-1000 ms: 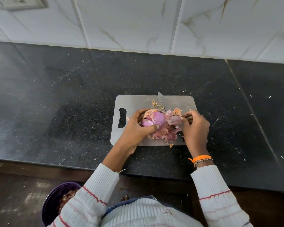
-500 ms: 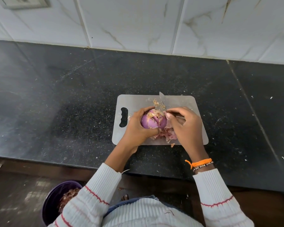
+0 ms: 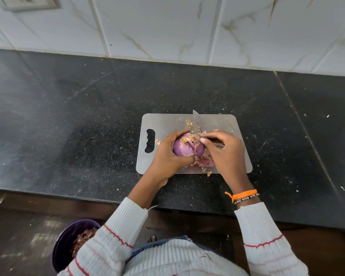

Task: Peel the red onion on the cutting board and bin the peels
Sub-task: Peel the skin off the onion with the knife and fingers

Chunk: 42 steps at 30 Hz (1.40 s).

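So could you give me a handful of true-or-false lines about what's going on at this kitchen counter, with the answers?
1. The left hand grips the red onion over the cutting board. True.
2. The right hand holds the knife by its handle. False: the knife lies on the board, and the right hand's fingers pinch at the skin on top of the onion.
3. Loose peels lie on the board under the hands. True.
4. The purple bin stands on the counter beside the board. False: it stands on the floor, lower left.
5. The onion is cut in half. False: it looks whole.
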Tool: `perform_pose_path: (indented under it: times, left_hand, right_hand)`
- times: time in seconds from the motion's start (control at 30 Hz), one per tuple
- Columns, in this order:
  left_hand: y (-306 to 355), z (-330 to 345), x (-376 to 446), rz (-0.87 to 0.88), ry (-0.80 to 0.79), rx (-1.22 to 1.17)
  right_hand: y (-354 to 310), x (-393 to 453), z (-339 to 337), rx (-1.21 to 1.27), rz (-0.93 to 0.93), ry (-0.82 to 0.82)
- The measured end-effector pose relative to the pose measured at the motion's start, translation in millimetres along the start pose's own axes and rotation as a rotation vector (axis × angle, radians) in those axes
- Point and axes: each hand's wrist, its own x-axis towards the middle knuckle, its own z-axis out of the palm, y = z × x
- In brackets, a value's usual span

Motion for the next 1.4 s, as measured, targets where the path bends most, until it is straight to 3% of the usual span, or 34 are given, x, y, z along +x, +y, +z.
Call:
perform_pose_path:
  times: [0.33, 0.6, 0.83, 1.1, 1.3, 1.4]
  left_hand:
    - [-4, 0, 0, -0.006, -0.002, 0.025]
    - [-6, -1, 1, -0.008, 0.009, 0.031]
    - [-5, 0, 1, 0.001, -0.017, 0.045]
    - [-5, -3, 2, -0.055, -0.014, -0.085]
    - [-4, -4, 5, -0.071, -0.006, -0.087]
    - [-5, -4, 6, -0.094, -0.004, -0.107]
  right_hand:
    - [4, -1, 6, -0.064, -0.017, -0.003]
    - [3, -1, 2, 0.080, 0.081, -0.044]
    - [1, -1, 7, -0.030, 0.081, 0.009]
    - [12, -1, 7, -0.113, 0.204, 0.064]
    - [2, 0, 3, 0.161, 0.336, -0.015]
    - [2, 0, 4, 0.147, 0.308, -0.075]
